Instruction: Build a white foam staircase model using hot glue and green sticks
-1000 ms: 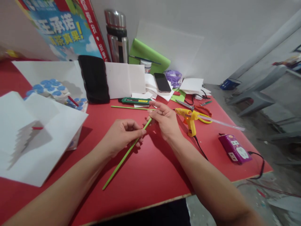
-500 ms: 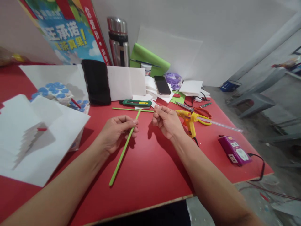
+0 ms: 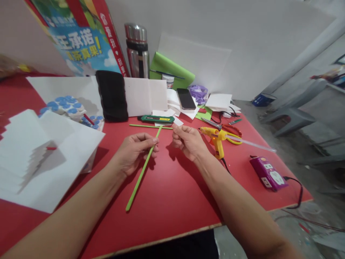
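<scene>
A thin green stick (image 3: 140,177), perhaps rolled or folded paper, is pinched between the thumb and fingers of my left hand (image 3: 136,151). It slants from the lower left up to a second green stick (image 3: 141,126), which runs sideways in front of the box cutter. In this view its upper end overlaps that second stick; whether they touch I cannot tell. My right hand (image 3: 188,142) has its thumb and fingertips pressed together by the second stick's right end. What lies in that pinch, if anything, is too small to make out.
A green box cutter (image 3: 157,119) lies behind the sticks. To the right are a yellow glue gun (image 3: 215,138), scissors (image 3: 231,130) and a purple power strip (image 3: 268,172). A stepped white paper piece (image 3: 48,158) stands left; phones, papers and a steel flask (image 3: 138,54) are behind.
My right hand has shifted slightly left, its fingertips moving along the second stick's right end. My left hand keeps hold of its stick, nearly still. The view has tilted a little.
</scene>
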A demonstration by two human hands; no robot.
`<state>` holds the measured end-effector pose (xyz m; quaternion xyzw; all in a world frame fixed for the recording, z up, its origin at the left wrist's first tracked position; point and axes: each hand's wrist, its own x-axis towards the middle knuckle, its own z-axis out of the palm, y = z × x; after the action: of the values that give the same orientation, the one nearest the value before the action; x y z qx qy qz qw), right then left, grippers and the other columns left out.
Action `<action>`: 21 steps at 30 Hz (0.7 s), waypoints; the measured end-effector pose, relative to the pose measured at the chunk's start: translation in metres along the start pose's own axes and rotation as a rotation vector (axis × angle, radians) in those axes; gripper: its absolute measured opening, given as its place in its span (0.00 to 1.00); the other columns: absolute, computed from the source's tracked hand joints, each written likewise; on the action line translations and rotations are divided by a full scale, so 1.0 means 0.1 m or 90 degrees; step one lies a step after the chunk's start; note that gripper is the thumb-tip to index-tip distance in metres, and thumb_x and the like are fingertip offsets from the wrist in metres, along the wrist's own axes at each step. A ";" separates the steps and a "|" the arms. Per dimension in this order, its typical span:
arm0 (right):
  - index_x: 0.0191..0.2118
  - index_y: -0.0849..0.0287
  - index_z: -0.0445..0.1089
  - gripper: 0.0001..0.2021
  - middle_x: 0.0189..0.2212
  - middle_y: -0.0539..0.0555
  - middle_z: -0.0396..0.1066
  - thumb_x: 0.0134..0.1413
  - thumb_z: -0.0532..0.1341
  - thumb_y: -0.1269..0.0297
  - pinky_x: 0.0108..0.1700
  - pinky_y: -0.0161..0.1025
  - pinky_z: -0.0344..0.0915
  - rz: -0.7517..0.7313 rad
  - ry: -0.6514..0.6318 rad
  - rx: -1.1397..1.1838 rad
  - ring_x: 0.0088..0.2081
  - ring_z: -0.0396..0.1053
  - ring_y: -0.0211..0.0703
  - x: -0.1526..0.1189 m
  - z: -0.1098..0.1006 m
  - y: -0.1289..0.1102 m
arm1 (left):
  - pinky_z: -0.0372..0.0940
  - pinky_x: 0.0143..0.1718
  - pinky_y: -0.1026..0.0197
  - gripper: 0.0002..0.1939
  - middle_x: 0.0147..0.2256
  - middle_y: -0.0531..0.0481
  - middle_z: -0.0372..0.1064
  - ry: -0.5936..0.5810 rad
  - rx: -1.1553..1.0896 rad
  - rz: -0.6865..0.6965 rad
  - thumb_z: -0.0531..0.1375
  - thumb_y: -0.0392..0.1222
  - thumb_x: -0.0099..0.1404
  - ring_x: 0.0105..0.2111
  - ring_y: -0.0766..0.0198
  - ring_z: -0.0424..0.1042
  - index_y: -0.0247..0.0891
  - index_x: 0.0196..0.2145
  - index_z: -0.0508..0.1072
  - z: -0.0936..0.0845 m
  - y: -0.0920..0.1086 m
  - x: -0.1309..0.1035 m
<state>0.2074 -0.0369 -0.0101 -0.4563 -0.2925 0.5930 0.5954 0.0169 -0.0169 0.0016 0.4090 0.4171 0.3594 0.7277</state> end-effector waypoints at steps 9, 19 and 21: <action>0.30 0.59 0.81 0.16 0.26 0.47 0.75 0.34 0.82 0.60 0.35 0.33 0.71 0.002 -0.035 0.010 0.27 0.71 0.32 0.01 -0.05 0.03 | 0.62 0.16 0.70 0.15 0.22 0.47 0.76 0.009 -0.013 0.011 0.77 0.41 0.47 0.19 0.67 0.72 0.33 0.25 0.76 -0.06 -0.01 0.05; 0.34 0.60 0.82 0.17 0.27 0.51 0.80 0.34 0.82 0.65 0.39 0.41 0.78 -0.034 -0.055 -0.014 0.33 0.82 0.46 0.02 -0.04 0.07 | 0.70 0.17 0.64 0.14 0.22 0.49 0.75 -0.006 -0.021 -0.001 0.76 0.41 0.49 0.19 0.65 0.71 0.34 0.27 0.76 -0.05 -0.01 0.02; 0.32 0.61 0.81 0.16 0.27 0.53 0.81 0.35 0.82 0.63 0.38 0.41 0.78 -0.030 -0.045 -0.019 0.33 0.83 0.47 0.01 -0.04 0.07 | 0.71 0.17 0.62 0.14 0.23 0.49 0.75 -0.008 -0.019 0.002 0.76 0.42 0.49 0.18 0.65 0.70 0.34 0.26 0.76 -0.05 -0.01 0.02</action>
<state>0.2078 -0.0374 -0.0178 -0.4365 -0.3331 0.5902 0.5917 0.0133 -0.0138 -0.0020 0.4013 0.4060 0.3643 0.7358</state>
